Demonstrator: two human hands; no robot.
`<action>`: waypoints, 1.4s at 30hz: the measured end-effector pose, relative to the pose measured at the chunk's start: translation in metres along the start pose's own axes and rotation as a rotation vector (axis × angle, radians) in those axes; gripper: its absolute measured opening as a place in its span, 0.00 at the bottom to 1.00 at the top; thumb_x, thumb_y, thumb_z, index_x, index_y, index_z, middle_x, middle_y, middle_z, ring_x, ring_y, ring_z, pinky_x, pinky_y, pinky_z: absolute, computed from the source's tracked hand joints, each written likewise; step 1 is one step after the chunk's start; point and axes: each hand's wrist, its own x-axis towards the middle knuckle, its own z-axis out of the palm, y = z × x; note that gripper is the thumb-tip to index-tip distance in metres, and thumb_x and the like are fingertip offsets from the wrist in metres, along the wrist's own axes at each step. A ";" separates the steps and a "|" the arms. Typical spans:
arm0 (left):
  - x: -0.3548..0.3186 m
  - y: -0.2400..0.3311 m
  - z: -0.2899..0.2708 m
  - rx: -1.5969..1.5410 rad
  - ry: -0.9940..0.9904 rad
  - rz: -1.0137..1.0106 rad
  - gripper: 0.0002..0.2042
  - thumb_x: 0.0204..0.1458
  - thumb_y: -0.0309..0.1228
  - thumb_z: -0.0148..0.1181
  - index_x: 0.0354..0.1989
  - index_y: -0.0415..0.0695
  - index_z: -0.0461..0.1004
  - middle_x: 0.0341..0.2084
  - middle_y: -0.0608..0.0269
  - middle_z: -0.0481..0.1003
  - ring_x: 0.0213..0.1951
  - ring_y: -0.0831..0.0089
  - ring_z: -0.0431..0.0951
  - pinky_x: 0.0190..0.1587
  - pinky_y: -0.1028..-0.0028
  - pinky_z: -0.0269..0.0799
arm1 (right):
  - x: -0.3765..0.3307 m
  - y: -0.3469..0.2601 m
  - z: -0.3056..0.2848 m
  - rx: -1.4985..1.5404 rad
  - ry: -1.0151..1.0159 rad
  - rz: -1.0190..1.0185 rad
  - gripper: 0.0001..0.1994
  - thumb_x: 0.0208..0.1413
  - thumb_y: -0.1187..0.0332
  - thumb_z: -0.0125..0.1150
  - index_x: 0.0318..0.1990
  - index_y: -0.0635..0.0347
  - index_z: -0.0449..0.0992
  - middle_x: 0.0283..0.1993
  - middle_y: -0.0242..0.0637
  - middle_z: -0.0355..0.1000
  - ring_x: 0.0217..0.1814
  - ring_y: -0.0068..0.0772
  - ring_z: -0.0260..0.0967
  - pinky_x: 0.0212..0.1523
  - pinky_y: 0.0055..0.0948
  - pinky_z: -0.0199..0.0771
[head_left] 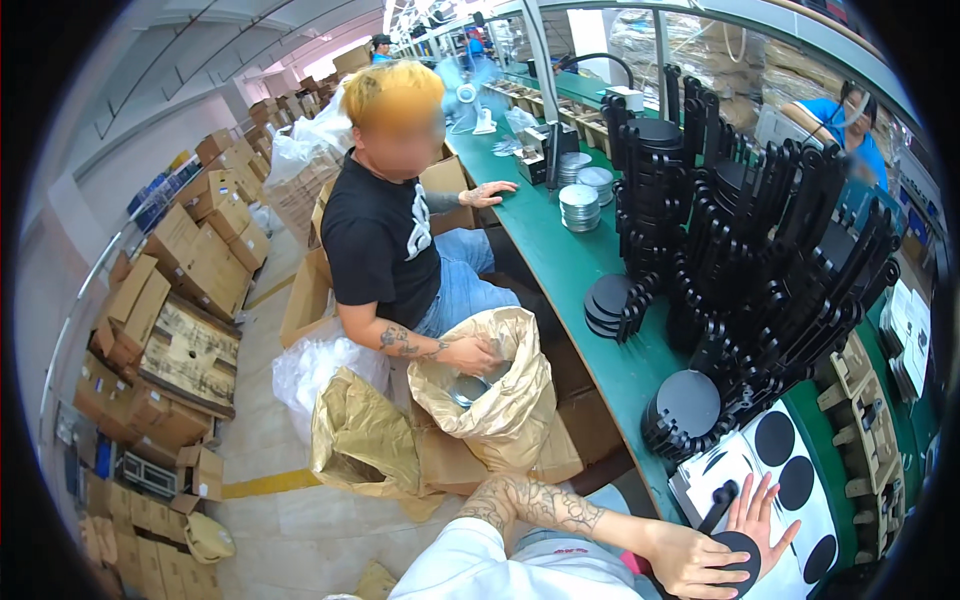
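At the lower right, my left hand (690, 562) reaches across from a tattooed forearm, its fingers bent over a black round plate (738, 560). A short black arm (718, 508) sticks up beside that plate. Behind the plate is my right hand (762, 515), its fingers spread and stretched out. Whether its palm bears the plate's underside is hidden. Under and around my hands lies a white sheet (810, 500) with black round pads (775, 438) on it. A stack of black round plates with arms (685, 405) stands just beyond the sheet.
Tall stacks of black hinged parts (750, 230) crowd the green bench (540, 220). Silver discs (580, 207) are piled farther along. A seated co-worker (385, 230) reaches into a paper sack (500, 390) at my left. Tan trays (868, 420) line the right side; cardboard boxes (205, 260) fill the left.
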 end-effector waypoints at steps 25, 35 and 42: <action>-0.021 0.005 0.062 -0.063 -0.124 -0.836 0.23 0.50 0.38 0.63 0.56 0.46 0.74 0.59 0.50 0.68 0.62 0.46 0.65 0.59 0.50 0.63 | 0.028 -0.327 -0.041 -2.251 1.335 -0.543 0.19 0.46 0.70 0.69 0.47 0.67 0.77 0.47 0.55 0.75 0.52 0.56 0.73 0.54 0.41 0.72; -0.061 0.020 0.097 -0.050 -0.057 -0.791 0.25 0.53 0.43 0.58 0.57 0.42 0.70 0.63 0.53 0.64 0.66 0.54 0.61 0.63 0.53 0.58 | -0.026 -0.459 -0.229 -2.751 1.314 -0.709 0.13 0.38 0.74 0.63 0.35 0.64 0.70 0.37 0.57 0.71 0.44 0.64 0.69 0.43 0.53 0.68; -0.063 0.025 0.114 -0.070 -0.141 -0.877 0.29 0.52 0.41 0.56 0.59 0.37 0.66 0.65 0.48 0.60 0.68 0.53 0.57 0.65 0.55 0.55 | -0.003 -0.463 -0.251 -2.746 1.136 0.258 0.32 0.60 0.50 0.56 0.57 0.75 0.67 0.53 0.64 0.69 0.57 0.63 0.66 0.56 0.48 0.67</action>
